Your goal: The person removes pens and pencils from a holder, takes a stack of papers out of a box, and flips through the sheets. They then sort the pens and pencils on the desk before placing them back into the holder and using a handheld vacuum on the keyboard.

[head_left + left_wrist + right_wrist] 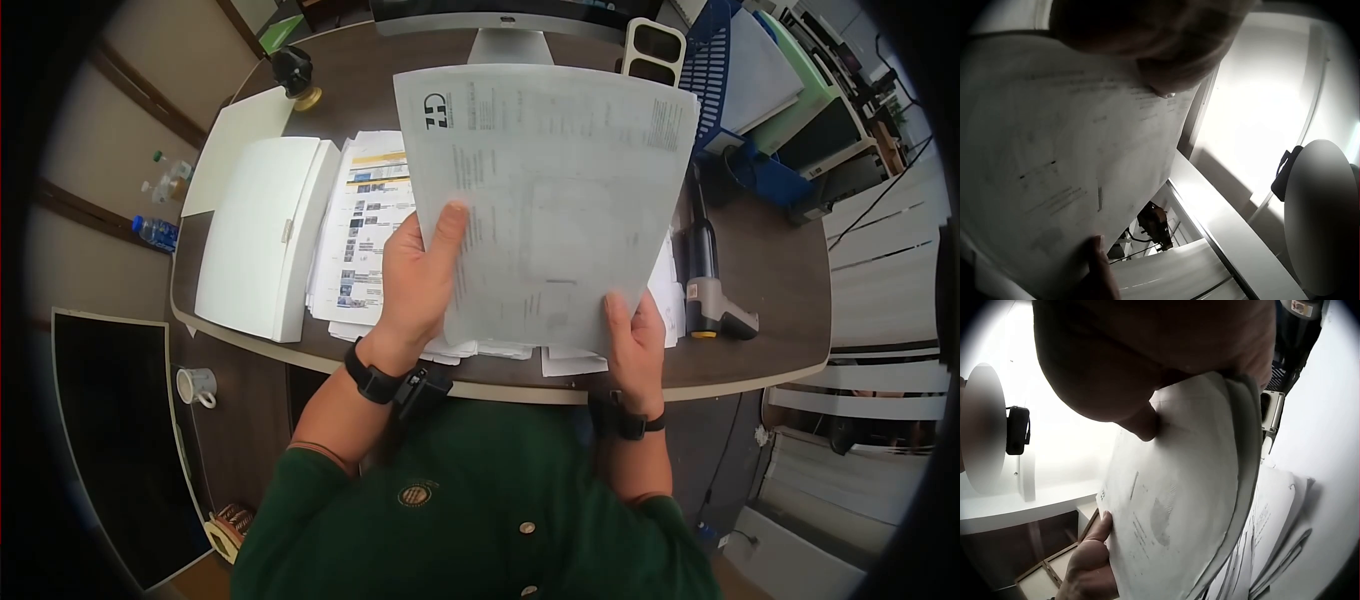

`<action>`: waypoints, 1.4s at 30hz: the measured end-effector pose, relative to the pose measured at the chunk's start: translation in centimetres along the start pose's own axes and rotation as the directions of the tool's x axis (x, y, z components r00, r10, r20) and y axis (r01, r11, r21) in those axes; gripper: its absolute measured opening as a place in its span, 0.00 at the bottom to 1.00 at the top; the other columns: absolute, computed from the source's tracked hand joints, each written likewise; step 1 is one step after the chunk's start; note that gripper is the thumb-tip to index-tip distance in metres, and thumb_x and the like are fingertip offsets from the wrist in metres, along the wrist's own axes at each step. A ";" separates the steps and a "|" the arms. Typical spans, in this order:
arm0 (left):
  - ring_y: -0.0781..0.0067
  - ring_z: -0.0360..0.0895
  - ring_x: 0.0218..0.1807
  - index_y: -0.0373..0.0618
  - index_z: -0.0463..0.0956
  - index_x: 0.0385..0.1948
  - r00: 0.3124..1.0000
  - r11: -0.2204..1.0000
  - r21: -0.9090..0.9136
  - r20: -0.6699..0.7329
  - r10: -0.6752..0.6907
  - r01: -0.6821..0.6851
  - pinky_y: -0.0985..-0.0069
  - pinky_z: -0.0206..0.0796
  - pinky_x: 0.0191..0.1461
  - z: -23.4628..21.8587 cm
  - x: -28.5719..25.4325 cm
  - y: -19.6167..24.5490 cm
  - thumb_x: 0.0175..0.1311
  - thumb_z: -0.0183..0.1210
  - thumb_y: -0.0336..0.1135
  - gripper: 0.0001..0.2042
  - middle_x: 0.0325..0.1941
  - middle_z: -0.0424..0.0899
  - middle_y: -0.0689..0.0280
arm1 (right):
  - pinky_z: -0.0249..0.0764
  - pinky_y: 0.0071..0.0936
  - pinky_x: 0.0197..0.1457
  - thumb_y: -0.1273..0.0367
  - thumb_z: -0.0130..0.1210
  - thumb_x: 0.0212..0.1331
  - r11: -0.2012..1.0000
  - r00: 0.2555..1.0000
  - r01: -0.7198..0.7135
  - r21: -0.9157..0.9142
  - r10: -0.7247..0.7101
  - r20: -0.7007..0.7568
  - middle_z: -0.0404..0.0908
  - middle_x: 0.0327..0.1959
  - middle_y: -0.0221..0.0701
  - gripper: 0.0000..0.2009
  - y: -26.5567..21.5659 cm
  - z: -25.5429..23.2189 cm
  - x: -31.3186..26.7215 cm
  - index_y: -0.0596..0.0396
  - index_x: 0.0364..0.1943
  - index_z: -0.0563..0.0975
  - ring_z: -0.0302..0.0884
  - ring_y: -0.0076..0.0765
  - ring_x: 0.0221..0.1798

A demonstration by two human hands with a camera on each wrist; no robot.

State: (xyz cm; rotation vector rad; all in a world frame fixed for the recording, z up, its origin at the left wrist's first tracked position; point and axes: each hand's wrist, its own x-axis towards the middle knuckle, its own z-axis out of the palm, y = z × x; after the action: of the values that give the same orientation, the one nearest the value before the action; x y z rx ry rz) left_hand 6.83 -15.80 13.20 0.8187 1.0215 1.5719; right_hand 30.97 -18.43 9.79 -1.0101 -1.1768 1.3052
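Observation:
A few thin sheets of paper are held up over the desk, faint print and a black logo showing through sideways at the upper left. My left hand grips their left edge, thumb on the near face. Lower down on the right, my right hand pinches the bottom right corner, its thumb also in front. The right wrist view shows the held sheets bowed, with more than one edge. Beneath them on the desk lies a pile of printed pages, partly covered by the raised sheets.
A white box file lies left of the pile. On the right is a black and grey handheld device, with a blue file rack behind it. A monitor stand is at the back. A mug stands below the desk's left side.

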 end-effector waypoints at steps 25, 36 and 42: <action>0.72 0.75 0.64 0.38 0.71 0.66 0.986 0.990 0.076 0.108 -0.124 0.116 0.70 0.66 0.69 -1.0 0.0 -0.9 0.80 0.54 0.40 0.21 0.65 0.79 0.62 | 0.68 0.27 0.69 0.68 0.46 0.80 0.972 0.998 -0.043 0.233 0.034 0.043 0.78 0.62 0.35 0.19 0.7 0.1 0.3 0.64 0.67 0.68 0.72 0.26 0.64; 0.72 0.77 0.61 0.36 0.71 0.65 0.973 0.972 0.159 0.129 -0.192 0.171 0.71 0.68 0.67 -2.1 0.3 -0.6 0.80 0.53 0.38 0.20 0.63 0.81 0.60 | 0.70 0.26 0.66 0.68 0.46 0.79 0.949 0.990 -0.139 0.285 0.122 0.078 0.79 0.60 0.35 0.18 1.4 -0.1 0.1 0.64 0.66 0.70 0.75 0.25 0.61; 0.72 0.79 0.60 0.35 0.71 0.65 0.966 0.973 0.117 0.143 -0.215 0.199 0.72 0.70 0.64 -2.3 0.1 -1.1 0.80 0.53 0.38 0.19 0.62 0.82 0.60 | 0.71 0.27 0.66 0.68 0.46 0.79 0.922 0.980 -0.194 0.335 0.170 0.100 0.79 0.61 0.35 0.18 1.6 -0.6 0.1 0.65 0.66 0.70 0.75 0.26 0.61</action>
State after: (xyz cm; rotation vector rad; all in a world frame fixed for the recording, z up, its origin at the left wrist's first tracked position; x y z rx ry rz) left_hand 5.15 -16.04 11.28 0.8607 1.0450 1.2675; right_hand 31.28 -18.23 8.09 -0.8352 -0.8766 1.6396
